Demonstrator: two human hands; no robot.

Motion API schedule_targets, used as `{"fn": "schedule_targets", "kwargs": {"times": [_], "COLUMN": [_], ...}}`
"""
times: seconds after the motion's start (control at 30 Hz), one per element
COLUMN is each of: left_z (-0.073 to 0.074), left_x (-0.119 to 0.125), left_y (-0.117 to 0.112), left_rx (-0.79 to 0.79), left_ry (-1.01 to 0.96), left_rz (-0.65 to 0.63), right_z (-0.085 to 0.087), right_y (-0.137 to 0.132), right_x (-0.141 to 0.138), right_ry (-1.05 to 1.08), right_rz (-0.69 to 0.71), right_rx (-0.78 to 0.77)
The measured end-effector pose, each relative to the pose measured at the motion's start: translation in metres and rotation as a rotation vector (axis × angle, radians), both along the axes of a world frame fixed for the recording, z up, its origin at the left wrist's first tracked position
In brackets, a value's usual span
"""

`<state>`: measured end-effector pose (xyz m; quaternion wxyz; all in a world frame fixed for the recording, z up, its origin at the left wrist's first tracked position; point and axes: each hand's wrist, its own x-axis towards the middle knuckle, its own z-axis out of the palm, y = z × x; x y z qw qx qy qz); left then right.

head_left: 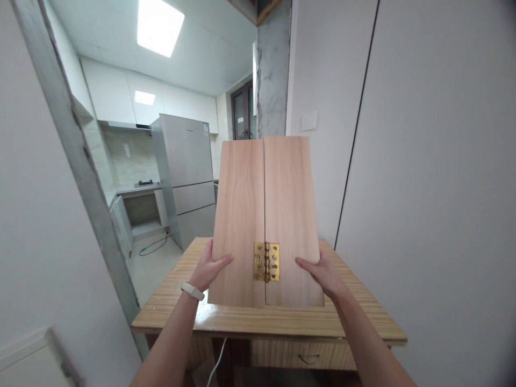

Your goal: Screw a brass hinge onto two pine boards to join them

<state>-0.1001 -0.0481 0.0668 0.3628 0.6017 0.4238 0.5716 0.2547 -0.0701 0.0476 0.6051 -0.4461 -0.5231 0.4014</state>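
Two long light-wood boards stand side by side in front of me, tilted above the table. A brass hinge (pixel 266 262) with several screws joins them across the narrow seam near their lower end. My left hand (pixel 212 267) grips the outer edge of the left board (pixel 241 209), thumb on its face and the other fingers hidden behind. On the opposite side, my right hand (pixel 322 271) holds the outer edge of the right board (pixel 290 204) in the same way. A pale band circles my left wrist.
Beneath the boards is a wood-grain table (pixel 177 306) with a drawer (pixel 302 355). A white cable (pixel 217 363) hangs at its front. Left, past a doorway, stand a grey refrigerator (pixel 189 156) and an open lower cabinet (pixel 141 209). White panels (pixel 423 188) rise on the right.
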Motion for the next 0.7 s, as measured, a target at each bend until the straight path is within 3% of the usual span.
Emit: {"fn": "schedule_targets", "kwargs": {"times": [0.13, 0.23, 0.4, 0.57, 0.7], "left_z": [0.010, 0.016, 0.020, 0.019, 0.012], "left_x": [0.000, 0.002, 0.020, 0.061, 0.093], "left_y": [-0.005, -0.007, -0.011, -0.028, -0.039], "left_rx": [0.047, 0.133, 0.259, 0.263, 0.242], "left_ry": [0.009, 0.032, 0.082, 0.198, 0.276], "left_rz": [-0.082, -0.063, 0.099, 0.288, 0.369], "right_z": [0.010, 0.017, 0.024, 0.022, 0.015], "right_y": [-0.009, -0.015, -0.021, -0.026, -0.027], "right_x": [-0.001, -0.003, -0.019, -0.059, -0.091], "right_ry": [-0.019, -0.116, -0.296, -0.494, -0.710], "right_rz": [-0.023, -0.129, -0.350, -0.578, -0.718], "right_rx": [0.053, 0.129, 0.210, 0.114, 0.039]}}
